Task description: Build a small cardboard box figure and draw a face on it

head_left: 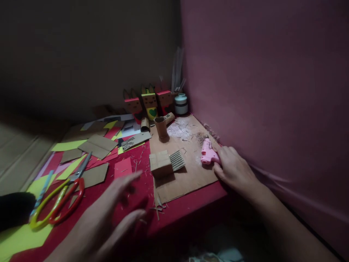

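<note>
My right hand [234, 169] is closed around the handle of a pink hot glue gun [208, 153], at the right edge of a flat cardboard board [188, 183]. My left hand [117, 207] hovers over the red tablecloth with fingers apart, holding nothing. Between the hands, a small cardboard box [160, 163] sits on the board, with a ridged corrugated flap [177, 160] sticking out at its right side. Behind it a cardboard tube [161, 127] stands upright on the board.
Scissors [77, 176] with red and yellow handles lie left among coloured paper and cardboard pieces [98, 145]. Several cardboard figures [149, 103] stand at the back beside a pale blue jar [181, 103]. A pink wall [261, 80] borders the right side.
</note>
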Demonstrator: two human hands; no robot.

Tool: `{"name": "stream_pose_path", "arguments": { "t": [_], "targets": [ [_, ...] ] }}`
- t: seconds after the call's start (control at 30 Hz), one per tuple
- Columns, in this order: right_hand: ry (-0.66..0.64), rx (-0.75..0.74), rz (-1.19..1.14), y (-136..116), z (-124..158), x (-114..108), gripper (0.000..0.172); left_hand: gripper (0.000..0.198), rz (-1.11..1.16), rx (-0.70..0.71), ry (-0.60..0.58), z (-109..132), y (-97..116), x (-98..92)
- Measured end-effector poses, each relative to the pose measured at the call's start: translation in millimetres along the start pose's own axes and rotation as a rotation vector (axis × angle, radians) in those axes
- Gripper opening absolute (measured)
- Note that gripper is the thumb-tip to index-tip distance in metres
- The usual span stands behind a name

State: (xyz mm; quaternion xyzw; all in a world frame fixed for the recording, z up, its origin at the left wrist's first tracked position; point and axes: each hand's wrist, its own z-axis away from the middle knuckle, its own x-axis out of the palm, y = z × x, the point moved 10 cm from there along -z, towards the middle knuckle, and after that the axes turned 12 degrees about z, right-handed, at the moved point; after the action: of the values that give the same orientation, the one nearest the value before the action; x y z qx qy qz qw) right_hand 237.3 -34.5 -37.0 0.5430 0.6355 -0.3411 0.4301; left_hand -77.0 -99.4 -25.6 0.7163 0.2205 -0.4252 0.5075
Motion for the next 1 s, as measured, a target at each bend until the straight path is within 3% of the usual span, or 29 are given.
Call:
{"name": "stream_pose_path", "arguments": {
  "t": [0.07,0.13,0.23,0.3,0.43,0.57,0.67,0.83,0.9,1.0],
  "targets": [
    [0.008,-0.004,-0.041,-1,-1,-1,0.054,0.071,-0.042,0.046,0.098,-40,17,-13.0],
    [0.065,0.001,-0.081,1,0,-7,0.051,0.074,-0.021,0.134,0.077,-71,31,-7.4],
    [0.219,0.038,-0.234,9,5,-26,0.044,0.077,0.048,0.182,0.051,-93,34,4.2],
    [0.261,0.092,-0.452,18,10,-37,0.038,0.079,0.091,0.168,0.027,-97,29,11.0],
    [0.051,0.361,-1.014,25,14,-23,0.016,0.082,0.146,0.145,-0.008,-97,23,18.5],
    [-0.215,0.571,-1.602,-15,12,4,0.023,0.082,0.112,0.173,0.008,-98,28,17.4],
    [-0.292,0.604,-1.889,-50,0,12,0.028,0.071,0.014,0.23,0.013,-95,41,16.1],
    [-0.259,0.622,-2.043,-71,-12,25,0.026,0.039,-0.226,0.522,0.171,-80,89,16.6],
    [-0.265,0.653,-2.045,-72,-10,32,0.026,0.04,-0.299,0.584,0.213,-77,101,25.2],
    [-0.247,0.665,-2.055,-70,-9,35,0.02,0.038,-0.405,0.642,0.179,-73,109,46.2]
  ]
}}
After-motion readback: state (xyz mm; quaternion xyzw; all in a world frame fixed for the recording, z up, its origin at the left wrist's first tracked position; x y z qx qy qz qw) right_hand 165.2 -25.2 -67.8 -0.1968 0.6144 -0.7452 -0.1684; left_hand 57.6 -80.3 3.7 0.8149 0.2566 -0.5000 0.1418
